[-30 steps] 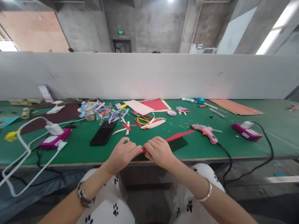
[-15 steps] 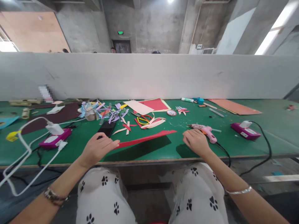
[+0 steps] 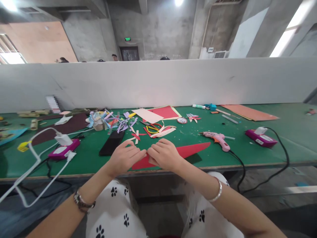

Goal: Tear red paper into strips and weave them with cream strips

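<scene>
A sheet of red paper (image 3: 190, 150) is held tilted just above the table's front edge. My left hand (image 3: 126, 157) pinches its upper edge, fingers closed. Right beside it, nearly touching, my right hand (image 3: 164, 154) is closed on the same edge. The sheet stretches out to the right past my right hand, and part of it hangs below both hands. Close behind my left hand lies a black phone (image 3: 112, 143). Beyond the hands are crossed paper strips (image 3: 136, 135) and scissors (image 3: 153, 128) with yellow and red handles among cream strips.
A pink glue gun (image 3: 218, 138) lies to the right, its cord running off the front edge. Purple power strips (image 3: 64, 149) stand at both sides with cables. Purple and blue paper scraps (image 3: 125, 122), a glue stick (image 3: 198, 106) and orange sheets (image 3: 250, 112) lie farther back.
My right hand has moved left from near the glue gun and taken hold of the red paper. My left hand has shifted right, and the sheet has moved right and tilted.
</scene>
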The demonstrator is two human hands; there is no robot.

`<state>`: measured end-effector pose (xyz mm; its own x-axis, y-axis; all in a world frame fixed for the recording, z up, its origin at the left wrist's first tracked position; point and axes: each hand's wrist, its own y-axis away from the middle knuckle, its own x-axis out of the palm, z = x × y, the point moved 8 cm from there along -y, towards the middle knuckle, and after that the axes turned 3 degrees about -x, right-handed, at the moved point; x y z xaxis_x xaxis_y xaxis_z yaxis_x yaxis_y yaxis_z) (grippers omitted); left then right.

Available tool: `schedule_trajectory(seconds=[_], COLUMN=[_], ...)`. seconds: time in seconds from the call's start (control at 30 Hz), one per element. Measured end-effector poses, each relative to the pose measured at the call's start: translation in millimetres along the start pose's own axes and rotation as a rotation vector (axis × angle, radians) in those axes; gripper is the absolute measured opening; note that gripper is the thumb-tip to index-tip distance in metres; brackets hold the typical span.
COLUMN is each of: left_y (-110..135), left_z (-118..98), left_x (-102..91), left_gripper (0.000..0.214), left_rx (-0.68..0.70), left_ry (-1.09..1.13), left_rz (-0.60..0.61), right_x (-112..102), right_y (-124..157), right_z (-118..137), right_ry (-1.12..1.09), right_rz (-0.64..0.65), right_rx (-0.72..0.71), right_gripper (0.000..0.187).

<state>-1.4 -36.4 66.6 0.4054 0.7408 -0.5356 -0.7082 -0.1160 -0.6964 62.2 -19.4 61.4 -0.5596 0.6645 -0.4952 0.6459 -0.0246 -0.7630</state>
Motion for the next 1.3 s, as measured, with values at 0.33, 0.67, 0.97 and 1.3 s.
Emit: schedule_trajectory(seconds=[0.33, 0.67, 0.97, 1.3], left_y=[8, 21, 24, 1], left_z=[12, 51, 75, 66], left_x=[-10.0, -28.5, -42.7, -25.2], left_gripper=[0.015, 0.023, 0.035, 0.028], left_rx=[-0.098, -0.165, -0.193, -0.118], left_ry=[0.109, 0.034, -0.062, -0.06], left_rz=[-0.008, -0.009, 0.086, 0.156], right_x=[-19, -38, -81, -13], right_y=[26, 67, 83, 37], right_z=[-25, -60, -100, -62], right_ry=[0.065, 0.214, 0.202, 0.012], right_rz=[0.041, 0.197, 0.066, 0.71], right_rx=[-0.061, -0.052, 0.322, 0.291], right_gripper=[0.025, 0.028, 0.018, 0.021])
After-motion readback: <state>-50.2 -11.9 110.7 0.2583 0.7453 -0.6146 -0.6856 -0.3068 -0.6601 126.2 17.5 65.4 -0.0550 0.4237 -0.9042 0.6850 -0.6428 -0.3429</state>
